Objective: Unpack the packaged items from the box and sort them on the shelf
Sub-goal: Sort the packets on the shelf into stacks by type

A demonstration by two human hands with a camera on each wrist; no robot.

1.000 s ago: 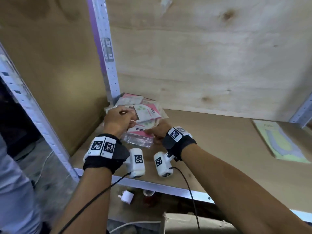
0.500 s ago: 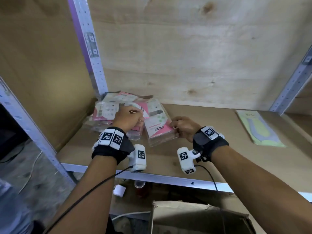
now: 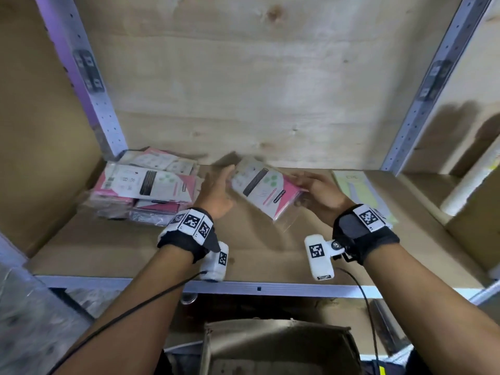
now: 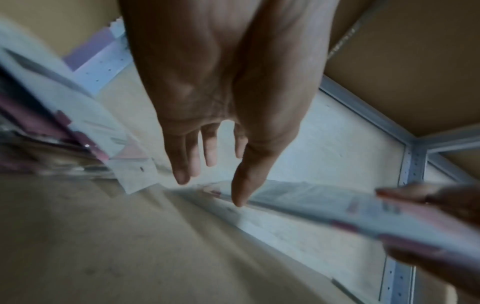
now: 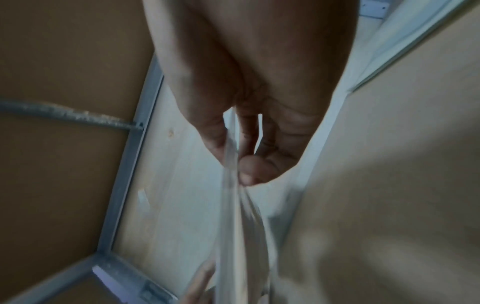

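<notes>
You've lifted one packet off the stack, rightward; your right hand pinches its blurred edge, your left hand hovers between them, fingers straight, empty.

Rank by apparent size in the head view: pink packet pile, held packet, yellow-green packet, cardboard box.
1. cardboard box, nearest the camera, so inflated
2. pink packet pile
3. held packet and yellow-green packet: look alike, and hands cover part of each, so unranked
</notes>
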